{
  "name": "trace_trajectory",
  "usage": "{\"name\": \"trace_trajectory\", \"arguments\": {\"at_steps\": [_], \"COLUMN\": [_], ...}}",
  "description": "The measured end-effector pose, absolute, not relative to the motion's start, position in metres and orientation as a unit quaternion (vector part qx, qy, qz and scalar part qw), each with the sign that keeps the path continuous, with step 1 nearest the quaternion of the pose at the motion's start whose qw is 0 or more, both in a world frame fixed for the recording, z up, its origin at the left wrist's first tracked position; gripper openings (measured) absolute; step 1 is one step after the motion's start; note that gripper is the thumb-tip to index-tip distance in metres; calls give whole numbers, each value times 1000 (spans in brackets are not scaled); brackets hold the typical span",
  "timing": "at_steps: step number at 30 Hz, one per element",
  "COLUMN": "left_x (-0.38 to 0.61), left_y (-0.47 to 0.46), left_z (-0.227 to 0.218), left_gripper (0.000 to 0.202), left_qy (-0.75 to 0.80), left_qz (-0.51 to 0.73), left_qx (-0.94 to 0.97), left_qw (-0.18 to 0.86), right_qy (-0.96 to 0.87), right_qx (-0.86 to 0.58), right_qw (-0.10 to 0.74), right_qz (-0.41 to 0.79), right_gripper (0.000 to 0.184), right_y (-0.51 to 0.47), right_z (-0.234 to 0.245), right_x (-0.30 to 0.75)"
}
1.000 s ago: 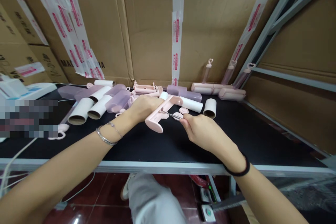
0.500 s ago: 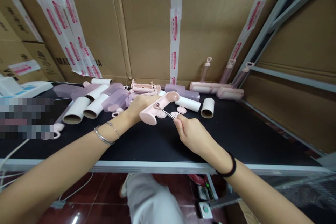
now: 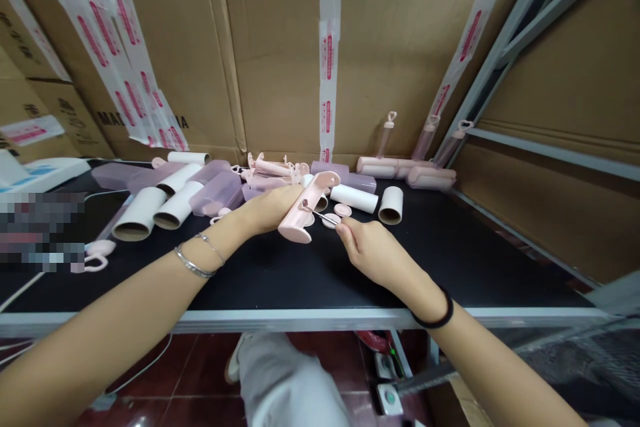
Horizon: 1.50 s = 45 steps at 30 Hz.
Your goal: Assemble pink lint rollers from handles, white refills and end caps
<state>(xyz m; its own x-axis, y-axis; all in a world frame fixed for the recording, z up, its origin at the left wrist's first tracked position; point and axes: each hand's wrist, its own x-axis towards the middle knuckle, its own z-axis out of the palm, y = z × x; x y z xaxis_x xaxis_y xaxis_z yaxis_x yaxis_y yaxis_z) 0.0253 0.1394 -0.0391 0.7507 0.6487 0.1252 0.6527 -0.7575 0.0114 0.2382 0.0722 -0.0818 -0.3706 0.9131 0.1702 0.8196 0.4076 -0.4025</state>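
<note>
From my end of the head camera's feed, I have the left hand [image 3: 277,207] near the centre of the frame, its grip closed around a pink holder [image 3: 299,219]. The holder sits at the frame's middle, tilted, raised over the black tabletop [image 3: 450,267], with its hollow side turned toward the right hand [image 3: 373,247].

That right hand, just right of centre, pinches a thin metal tool [image 3: 327,218] between thumb and fingers. I see the tool's tip reach a small dark spot on the holder's inner face; whether it sits in a screw there is too small for me to tell.

Just beyond the tool, I make out a pink disc [image 3: 343,211] on the table. A white roll [image 3: 354,199] lies behind it, and a shorter white tube [image 3: 391,203] stands to its right, open end toward me.

Left of centre, I see more white rolls [image 3: 143,210] among purple translucent cases [image 3: 220,193]. Pink rollers [image 3: 383,167] rest right of centre, against the cardboard [image 3: 280,47].
</note>
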Motion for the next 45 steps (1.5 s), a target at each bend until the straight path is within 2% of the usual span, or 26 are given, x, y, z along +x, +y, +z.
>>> {"name": "trace_trajectory", "arguments": {"at_steps": [3, 9, 17, 29, 38, 45], "left_x": [17, 9, 15, 8, 9, 9], "left_y": [142, 146, 142, 153, 152, 151], "left_z": [-47, -60, -61, -65, -67, -67], "left_gripper": [30, 26, 22, 26, 26, 24], "left_qy": [-335, -339, -330, -344, -269, -303], "left_qz": [-79, -131, -101, -156, -182, -139], "left_qx": [-938, -928, -927, -918, -938, -937], "left_qw": [36, 78, 150, 121, 120, 108], "right_qy": [-821, -824, -836, -822, -825, -830], "right_qx": [-537, -534, -528, -540, -541, -538], "right_qw": [168, 163, 129, 177, 153, 139], "right_qz": [95, 97, 72, 52, 47, 49], "right_gripper": [36, 37, 39, 36, 36, 38], "right_y": [71, 72, 74, 74, 73, 73], "right_z": [-81, -82, -75, -75, -74, -74], "right_x": [235, 235, 246, 247, 243, 244]}}
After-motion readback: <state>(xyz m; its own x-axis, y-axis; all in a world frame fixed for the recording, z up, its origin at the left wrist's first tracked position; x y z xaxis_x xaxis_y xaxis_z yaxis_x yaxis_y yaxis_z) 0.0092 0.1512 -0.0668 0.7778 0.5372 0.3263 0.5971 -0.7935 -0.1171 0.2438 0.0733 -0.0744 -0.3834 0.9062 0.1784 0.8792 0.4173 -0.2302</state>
